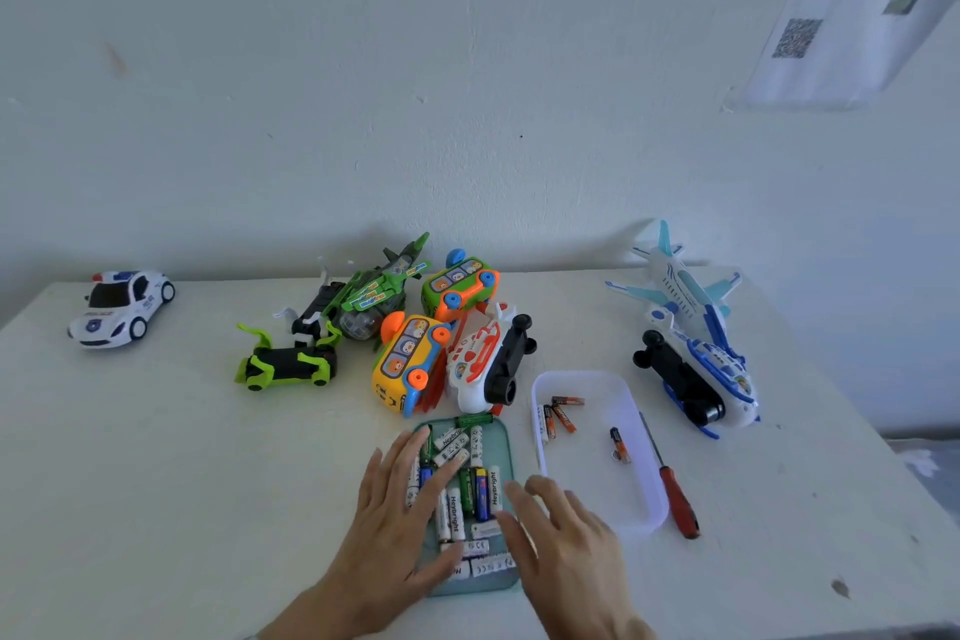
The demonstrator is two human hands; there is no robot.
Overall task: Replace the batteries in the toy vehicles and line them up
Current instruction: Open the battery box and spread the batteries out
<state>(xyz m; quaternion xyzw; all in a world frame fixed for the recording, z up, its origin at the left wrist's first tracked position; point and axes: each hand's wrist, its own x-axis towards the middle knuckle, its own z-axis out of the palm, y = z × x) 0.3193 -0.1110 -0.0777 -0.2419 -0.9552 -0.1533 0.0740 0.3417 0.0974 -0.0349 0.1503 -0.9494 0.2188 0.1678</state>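
Note:
A green tray near the table's front holds several batteries. My left hand lies flat over the tray's left side, fingers spread on the batteries. My right hand hovers at the tray's right edge, fingers relaxed, holding nothing. Behind the tray a pile of toys lies on its sides: a yellow bus, a green bus, a red-and-white plane, a green helicopter and a green-black car. A blue-white plane lies to the right. A police car stands far left.
A white tray right of the green one holds a few orange-black batteries. A red-handled screwdriver lies beside it. The white table meets the wall at the back. A paper with a QR code hangs top right.

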